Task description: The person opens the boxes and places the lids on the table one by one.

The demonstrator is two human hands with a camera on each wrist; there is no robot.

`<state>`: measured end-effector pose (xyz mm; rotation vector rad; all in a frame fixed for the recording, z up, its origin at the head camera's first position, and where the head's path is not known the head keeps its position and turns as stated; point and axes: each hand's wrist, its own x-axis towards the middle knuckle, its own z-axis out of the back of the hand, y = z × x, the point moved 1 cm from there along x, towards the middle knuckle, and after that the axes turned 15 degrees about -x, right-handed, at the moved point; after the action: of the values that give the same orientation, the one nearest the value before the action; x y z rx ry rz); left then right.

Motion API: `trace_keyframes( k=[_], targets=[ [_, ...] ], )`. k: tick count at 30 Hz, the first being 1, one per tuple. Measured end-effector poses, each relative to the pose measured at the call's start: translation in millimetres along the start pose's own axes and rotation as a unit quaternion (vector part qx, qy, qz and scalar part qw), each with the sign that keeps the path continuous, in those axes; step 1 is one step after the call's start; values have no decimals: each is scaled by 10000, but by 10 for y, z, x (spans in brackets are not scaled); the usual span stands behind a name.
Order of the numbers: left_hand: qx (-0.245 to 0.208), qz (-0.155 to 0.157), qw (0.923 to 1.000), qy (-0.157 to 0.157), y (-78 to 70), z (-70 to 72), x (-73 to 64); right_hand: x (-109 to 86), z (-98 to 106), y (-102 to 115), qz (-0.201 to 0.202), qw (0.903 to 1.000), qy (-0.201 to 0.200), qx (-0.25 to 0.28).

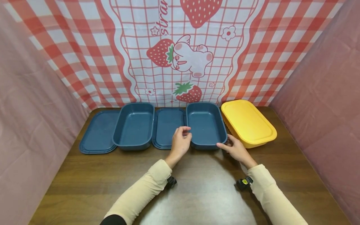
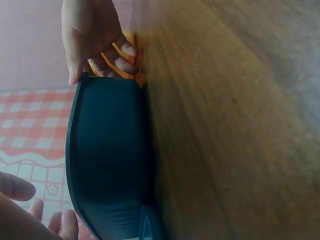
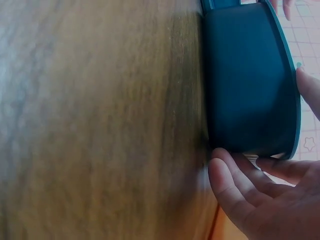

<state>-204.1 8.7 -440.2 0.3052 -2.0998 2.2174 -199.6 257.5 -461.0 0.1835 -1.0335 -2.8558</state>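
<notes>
On the right, a dark blue rectangular food container stands upright with nothing in it. My right hand grips its near right corner. The thumb lies at the rim, and the other fingers are against the outer side wall, as the right wrist view shows. Beside the same container's left rim is my left hand, its fingers loosely bent and holding nothing. That hand is over a flat dark blue lid. In the left wrist view, the left fingertips show apart from the container wall.
Left of the lid stands a second open blue container, overlapping another blue lid at the far left. A yellow container with its lid on sits close to the right hand. A strawberry-print checked curtain hangs behind the wooden table.
</notes>
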Motion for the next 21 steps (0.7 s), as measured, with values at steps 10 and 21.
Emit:
trace_keyframes(
  k=[10, 21],
  targets=[
    [156, -221, 9990, 349, -80, -85, 11, -33, 79, 46, 226, 9946, -111, -1008],
    [297, -506, 9969, 526, -117, -143, 7, -69, 203, 117, 354, 9906, -176, -1308]
  ],
)
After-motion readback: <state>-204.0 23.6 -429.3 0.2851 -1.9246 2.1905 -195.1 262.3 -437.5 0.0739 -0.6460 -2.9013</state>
